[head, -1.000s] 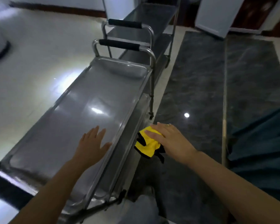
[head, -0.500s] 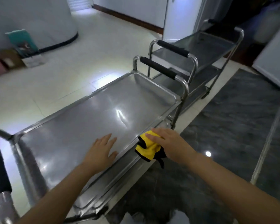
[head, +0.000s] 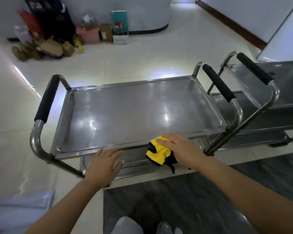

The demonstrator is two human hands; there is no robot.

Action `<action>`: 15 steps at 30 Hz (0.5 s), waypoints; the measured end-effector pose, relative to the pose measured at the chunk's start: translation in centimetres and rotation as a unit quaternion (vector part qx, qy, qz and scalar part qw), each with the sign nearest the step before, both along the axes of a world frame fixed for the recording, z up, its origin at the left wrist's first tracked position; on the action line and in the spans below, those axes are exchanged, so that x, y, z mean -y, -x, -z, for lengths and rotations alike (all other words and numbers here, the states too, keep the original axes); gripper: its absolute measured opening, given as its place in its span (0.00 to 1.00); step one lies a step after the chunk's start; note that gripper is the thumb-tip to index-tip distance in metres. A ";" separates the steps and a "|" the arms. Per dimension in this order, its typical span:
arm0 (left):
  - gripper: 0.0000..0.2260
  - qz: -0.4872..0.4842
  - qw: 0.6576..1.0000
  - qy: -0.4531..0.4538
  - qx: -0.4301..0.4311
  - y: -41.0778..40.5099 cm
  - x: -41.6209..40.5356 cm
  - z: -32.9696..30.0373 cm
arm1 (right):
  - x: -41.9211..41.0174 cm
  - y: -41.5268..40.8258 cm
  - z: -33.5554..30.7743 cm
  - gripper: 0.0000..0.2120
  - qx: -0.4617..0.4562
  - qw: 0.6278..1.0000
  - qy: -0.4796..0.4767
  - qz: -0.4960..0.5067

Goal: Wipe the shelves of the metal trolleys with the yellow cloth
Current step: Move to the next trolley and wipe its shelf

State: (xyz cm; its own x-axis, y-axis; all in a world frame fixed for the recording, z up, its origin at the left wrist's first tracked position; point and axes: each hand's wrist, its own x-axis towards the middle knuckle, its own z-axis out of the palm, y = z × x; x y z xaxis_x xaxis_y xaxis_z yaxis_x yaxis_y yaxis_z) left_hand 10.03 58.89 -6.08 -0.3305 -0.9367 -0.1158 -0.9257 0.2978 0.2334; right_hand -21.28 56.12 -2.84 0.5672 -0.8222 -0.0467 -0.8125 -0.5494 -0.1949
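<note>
**Yellow cloth held at the near edge of the trolley**

Nearest the camera, two pale shoes are seen on a dark marbled floor strip. Both bare forearms are stretched forward from the lower edge of the view. The left hand is laid flat, fingers straight and together, over the near rim of the first metal trolley, nothing being held in it. Just to its right, apart from it, the right hand is placed on top of the yellow cloth; the cloth, bunched and edged in black, is pressed against the near edge of the trolley, partly over the lower shelf. Whether the fingers are curled around the cloth cannot be told.

Beyond the hands, the top shelf is seen as a shallow steel tray with bright reflections. Black-padded handles are fitted at the left end and the right end. A second metal trolley is parked just beside the right end.

Farther off, on the pale tiled floor, boxes and bags are piled against a wall.
</note>
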 end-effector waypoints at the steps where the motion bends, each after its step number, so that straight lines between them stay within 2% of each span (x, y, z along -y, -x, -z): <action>1: 0.32 -0.007 1.000 -0.007 0.006 0.1 -0.6 0.3 | 0.1 -0.2 0.3 0.37 -0.012 1.000 -0.008 -0.010; 5: 0.23 -0.055 0.995 -0.066 0.058 -0.3 -1.6 2.8 | 0.8 -1.2 2.9 0.37 -0.024 0.999 -0.038 -0.020; 10: 0.23 -0.089 0.989 -0.101 0.060 -1.0 -1.4 7.7 | 1.6 -2.8 8.9 0.37 -0.033 0.998 -0.055 -0.023; 15: 0.24 -0.088 0.989 -0.100 0.069 -1.7 0.7 16.7 | 4.3 -3.0 19.1 0.37 -0.029 0.998 -0.030 -0.045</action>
State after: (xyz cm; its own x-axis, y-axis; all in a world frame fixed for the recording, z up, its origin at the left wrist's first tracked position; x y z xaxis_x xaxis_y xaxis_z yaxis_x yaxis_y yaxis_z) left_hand 11.76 58.21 -22.76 -0.1332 -0.9321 -0.3367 -0.9861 0.0906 0.1393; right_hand -18.27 51.79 -21.91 0.6331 -0.7632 -0.1294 -0.7716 -0.6088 -0.1844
